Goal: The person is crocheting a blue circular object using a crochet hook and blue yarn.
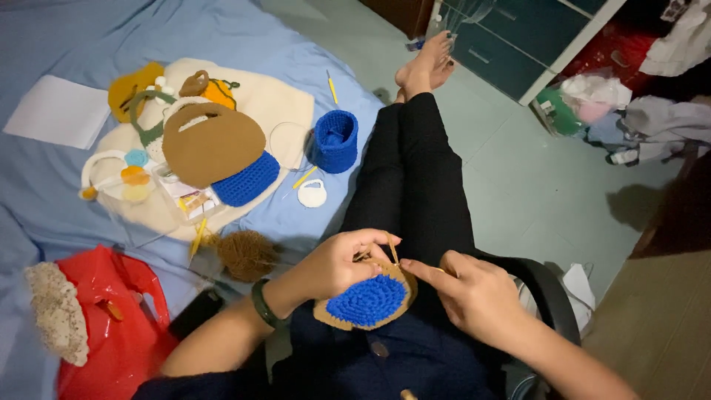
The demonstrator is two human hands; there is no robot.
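A single head-worn view looks steeply down from just above the lap, close to the hands (415,285). It faces forward along the outstretched legs (415,178); the bed (89,44) lies left of the legs, the floor (533,185) right of them.

The crochet disc (368,300) rests on the person's lap, at the centre of the dial. The left hand (337,263) grips it at its ten o'clock edge, the right hand (474,296) touches it at three o'clock. At nine o'clock, on the bed (67,37), sits the yarn ball (246,254); beyond it at eight o'clock lies the plastic bag (118,311). At eleven o'clock the flat bag (211,144) lies on a cream cloth (281,104), overlapping a crochet pouch (248,180). At twelve o'clock stands the crochet basket (335,141), a small ring (312,193) just before it. The cabinet (518,44) stands at one o'clock, on the floor (533,185).
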